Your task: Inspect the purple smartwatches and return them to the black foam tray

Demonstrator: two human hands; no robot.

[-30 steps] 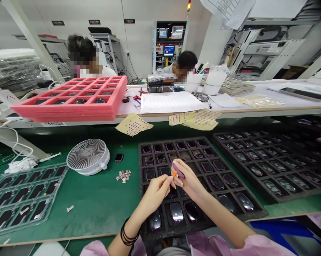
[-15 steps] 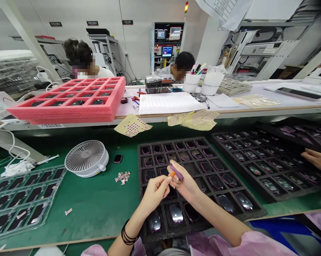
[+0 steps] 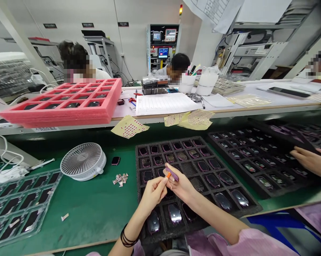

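Over the black foam tray (image 3: pixel 164 231), my right hand (image 3: pixel 183 186) is closed around a small purple-edged watch case (image 3: pixel 172 174), seen side-on. My left hand (image 3: pixel 153 193) pinches a small orange piece (image 3: pixel 168 175) against the end of that case. Whether the orange piece is a tab or a tool tip, I cannot tell. Several purple-rimmed watch cases with dark, shiny faces sit in the tray's compartments below. One compartment (image 3: pixel 186 168) behind my right hand shows only foam. The inner fingers of both hands are partly hidden.
Left of the tray are a small grey fan (image 3: pixel 83 161), a lone watch case (image 3: pixel 115 160), a pile of small pale strips (image 3: pixel 120 179) and a clear tray of dark parts (image 3: pixel 22 199). A co-worker's hand (image 3: pixel 309 161) grips a tray at right. A pink foam tray (image 3: pixel 59 119) rests on the shelf.
The view has shifted slightly. Both my hands keep their hold, with the purple case turned a little. At right, the co-worker's hand and the tray it holds have moved left.
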